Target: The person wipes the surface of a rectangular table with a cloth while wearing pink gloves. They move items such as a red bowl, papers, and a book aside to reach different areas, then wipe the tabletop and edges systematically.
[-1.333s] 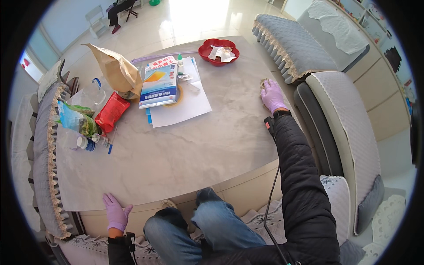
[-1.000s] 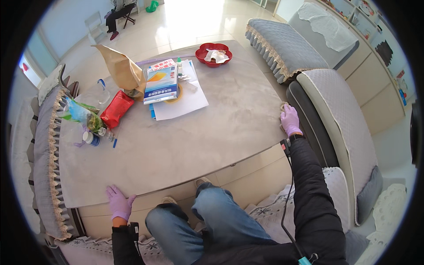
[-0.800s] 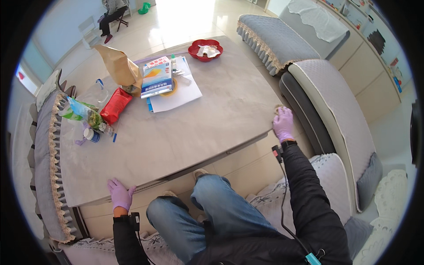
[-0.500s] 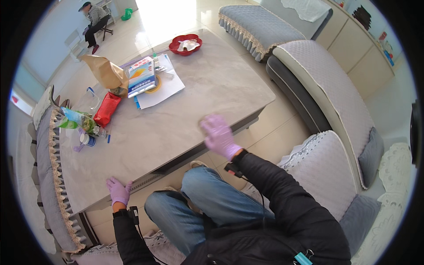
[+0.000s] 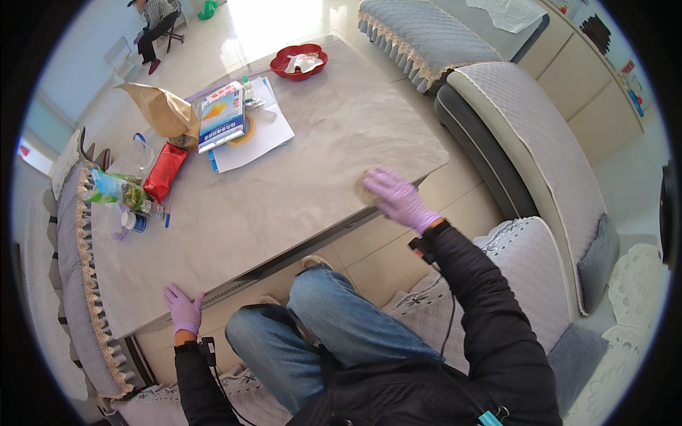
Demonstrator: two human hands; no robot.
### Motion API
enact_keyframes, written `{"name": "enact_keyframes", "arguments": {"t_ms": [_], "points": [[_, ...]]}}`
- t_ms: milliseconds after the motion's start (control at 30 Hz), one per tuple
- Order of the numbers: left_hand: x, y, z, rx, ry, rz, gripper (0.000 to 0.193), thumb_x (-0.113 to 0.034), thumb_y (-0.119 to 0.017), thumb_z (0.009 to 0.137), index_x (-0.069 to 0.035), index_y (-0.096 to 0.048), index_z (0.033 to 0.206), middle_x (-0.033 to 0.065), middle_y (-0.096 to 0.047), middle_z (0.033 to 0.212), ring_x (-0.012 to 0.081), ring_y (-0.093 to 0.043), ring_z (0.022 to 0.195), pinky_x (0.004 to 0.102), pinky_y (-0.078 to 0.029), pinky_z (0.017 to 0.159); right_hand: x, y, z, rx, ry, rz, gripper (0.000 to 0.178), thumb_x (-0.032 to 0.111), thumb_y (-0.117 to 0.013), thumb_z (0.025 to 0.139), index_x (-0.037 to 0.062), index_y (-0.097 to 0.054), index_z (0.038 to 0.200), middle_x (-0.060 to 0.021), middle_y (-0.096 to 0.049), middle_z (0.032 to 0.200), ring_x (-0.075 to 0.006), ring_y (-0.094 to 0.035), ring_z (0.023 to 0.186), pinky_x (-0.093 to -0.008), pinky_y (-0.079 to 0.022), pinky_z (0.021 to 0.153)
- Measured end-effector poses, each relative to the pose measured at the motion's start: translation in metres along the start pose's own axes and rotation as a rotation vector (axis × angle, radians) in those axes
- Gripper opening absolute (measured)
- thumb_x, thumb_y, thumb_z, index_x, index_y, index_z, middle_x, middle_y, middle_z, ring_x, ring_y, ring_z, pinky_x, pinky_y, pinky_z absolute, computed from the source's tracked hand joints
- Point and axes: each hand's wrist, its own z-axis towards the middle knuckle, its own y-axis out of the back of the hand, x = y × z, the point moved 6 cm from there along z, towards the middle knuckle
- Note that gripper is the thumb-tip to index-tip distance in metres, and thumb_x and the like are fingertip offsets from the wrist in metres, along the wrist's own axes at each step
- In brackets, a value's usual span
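My right hand, in a purple glove, lies at the table's near right edge. Under its fingers it presses a flat tan sponge or cloth against the tabletop; the hand covers most of it, so its exact kind does not show. My left hand, gloved alike, rests at the near left edge with its fingers spread on the surface and nothing in it. The low grey marble-patterned table stretches before my knees.
On the table's left stand a brown paper bag, a red packet, a white bottle and green packaging. Beyond are a blue-white box on papers and a red dish. Sofas flank the table; a person sits far left.
My right hand has slid to the right along the near edge with the tan sponge or cloth beneath it. My left hand stays at the left edge. The view has shifted slightly.
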Motion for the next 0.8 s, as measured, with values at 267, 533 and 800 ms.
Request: {"name": "enact_keyframes", "arguments": {"t_ms": [267, 533, 800], "points": [[0.003, -0.002, 0.002, 0.008, 0.002, -0.001, 0.102, -0.054, -0.068, 0.091, 0.014, -0.022, 0.151, 0.0402, -0.025, 0.155, 0.0523, -0.025, 0.146, 0.0503, -0.024, 0.122, -0.139, 0.042, -0.037, 0.112, -0.404, -0.137, 0.081, 0.005, -0.076, 0.077, 0.0114, -0.046, 0.151, -0.0126, -0.037, 0.161, -0.0365, -0.026, 0.152, -0.0421, -0.023, 0.125], [0.016, -0.017, 0.008, 0.115, 0.054, 0.055, 0.105, -0.059, -0.066, 0.089, 0.014, -0.024, 0.151, 0.0396, -0.026, 0.155, 0.0519, -0.025, 0.146, 0.0506, -0.024, 0.122, -0.046, -0.001, -0.005, 0.214, -0.217, -0.109, 0.075, -0.002, -0.065, 0.079, 0.0098, -0.044, 0.151, -0.0162, -0.038, 0.159, -0.0389, -0.03, 0.149, -0.0443, -0.023, 0.125], [0.02, -0.018, 0.007, 0.052, 0.08, -0.012, 0.112, -0.065, -0.067, 0.086, 0.011, -0.021, 0.154, 0.0349, -0.022, 0.159, 0.0501, -0.022, 0.148, 0.0501, -0.023, 0.122, 0.153, -0.07, 0.069, 0.326, 0.22, 0.041, 0.072, -0.003, -0.061, 0.082, 0.0042, -0.042, 0.15, -0.0201, -0.043, 0.154, -0.0382, -0.037, 0.146, -0.0453, -0.029, 0.123]]}}
